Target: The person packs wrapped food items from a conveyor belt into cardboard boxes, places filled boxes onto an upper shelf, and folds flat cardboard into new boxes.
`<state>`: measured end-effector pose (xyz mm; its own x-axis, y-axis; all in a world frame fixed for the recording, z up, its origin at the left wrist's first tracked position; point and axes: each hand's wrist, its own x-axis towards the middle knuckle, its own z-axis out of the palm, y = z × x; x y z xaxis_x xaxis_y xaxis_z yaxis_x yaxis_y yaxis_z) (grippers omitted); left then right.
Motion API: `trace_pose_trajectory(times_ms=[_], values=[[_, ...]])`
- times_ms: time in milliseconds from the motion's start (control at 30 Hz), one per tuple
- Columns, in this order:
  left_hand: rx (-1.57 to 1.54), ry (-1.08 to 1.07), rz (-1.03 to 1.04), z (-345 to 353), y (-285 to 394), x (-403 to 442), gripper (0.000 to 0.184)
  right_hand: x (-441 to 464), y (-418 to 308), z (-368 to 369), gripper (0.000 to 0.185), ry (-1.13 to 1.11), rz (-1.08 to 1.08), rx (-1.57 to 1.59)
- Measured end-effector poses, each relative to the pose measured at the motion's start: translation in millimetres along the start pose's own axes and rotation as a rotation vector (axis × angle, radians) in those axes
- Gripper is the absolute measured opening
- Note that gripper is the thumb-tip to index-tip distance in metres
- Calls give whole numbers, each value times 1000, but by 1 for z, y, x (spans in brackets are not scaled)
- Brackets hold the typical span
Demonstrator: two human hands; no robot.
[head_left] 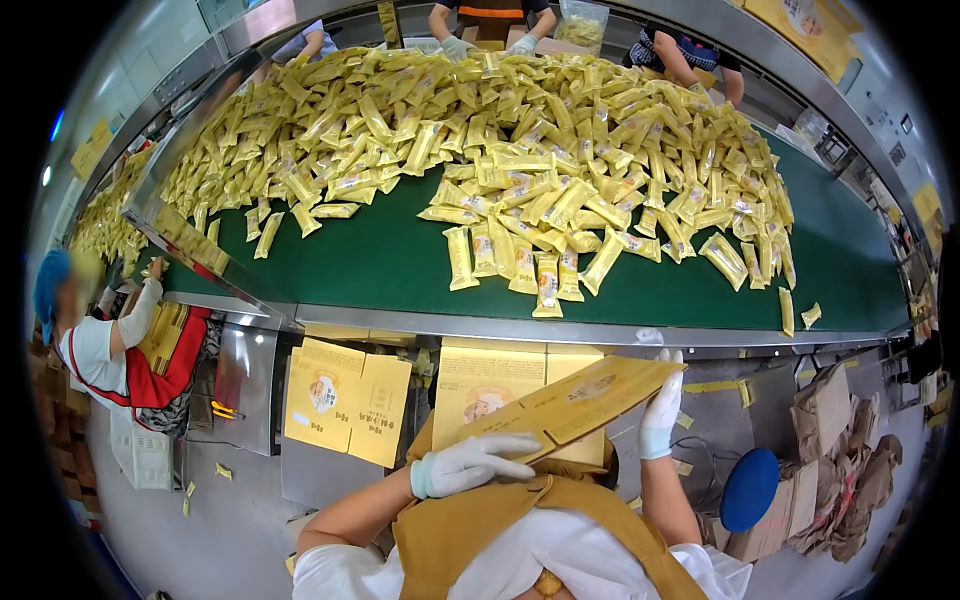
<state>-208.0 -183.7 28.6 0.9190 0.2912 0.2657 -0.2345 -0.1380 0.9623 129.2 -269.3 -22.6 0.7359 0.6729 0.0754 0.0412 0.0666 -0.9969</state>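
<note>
A flattened yellow cardboard carton [585,402] with printing is tilted up in front of my chest. My right hand [660,405], in a white glove, grips its far right end, with the fingertips up along the edge. My gloved left hand [478,466] lies with stretched fingers against the carton's near left part. Behind it, another printed yellow carton [490,365] stands below the belt edge and is partly hidden. Further left is an unfolded yellow carton sheet [345,400].
Yellow wrapped packets [550,200] are heaped on the green belt [380,265], behind a metal rim [480,335]. A co-worker in a red apron [150,350] is at the left; others stand across the belt. A blue stool [749,489] and brown cardboard [825,425] are at the right.
</note>
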Motion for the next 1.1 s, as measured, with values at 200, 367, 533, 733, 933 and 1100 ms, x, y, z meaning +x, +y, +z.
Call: trace_pose_trajectory(times_ms=[200,367,533,733,933,1100], values=[[226,-104,93,-11,-4,5,43,-15,-8,9,54,117,0,-129],[744,-220,374,-28,13,24,40,-8,-37,-2,35,-111,182,-177],[918,-169,483,-36,38,37,24,7,-110,19,9,-418,-86,-706],[1140,-462,-35,-42,18,79,37,-10,-120,76,33,-1111,-333,-1247],[1235,-295,163,-31,-27,78,46,10,-116,62,80,-1558,-340,-945],[1306,99,-236,-31,23,86,46,-8,-116,25,104,-1089,-18,-637]])
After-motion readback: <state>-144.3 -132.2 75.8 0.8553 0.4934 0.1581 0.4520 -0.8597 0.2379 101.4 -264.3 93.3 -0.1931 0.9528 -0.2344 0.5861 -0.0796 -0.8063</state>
